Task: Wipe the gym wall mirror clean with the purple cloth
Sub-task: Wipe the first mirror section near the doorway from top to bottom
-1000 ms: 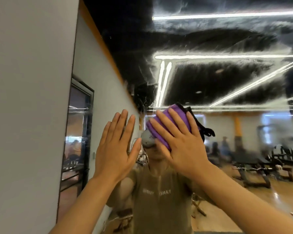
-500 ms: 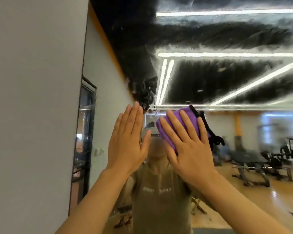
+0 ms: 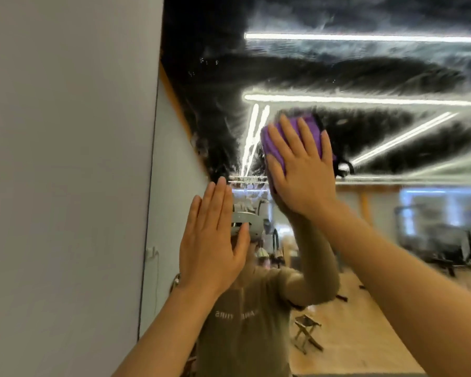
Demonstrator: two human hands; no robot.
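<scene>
Moved up vs. earlier frame: right hand (image 3: 303, 175) w/ purple cloth (image 3: 288, 140), now in smeared upper zone of mirror (image 3: 365, 72). Fingers straight, spread, pressing cloth flat beneath them. Left hand (image 3: 211, 240) flat, fingers released, holding nothing. Streaks above fingertips: wiping unfinished.

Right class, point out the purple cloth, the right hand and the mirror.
purple cloth (image 3: 272, 144): head view, left folds.
right hand (image 3: 303, 175): head view, back of hand.
mirror (image 3: 365, 72): head view, smeared upper glass.
</scene>
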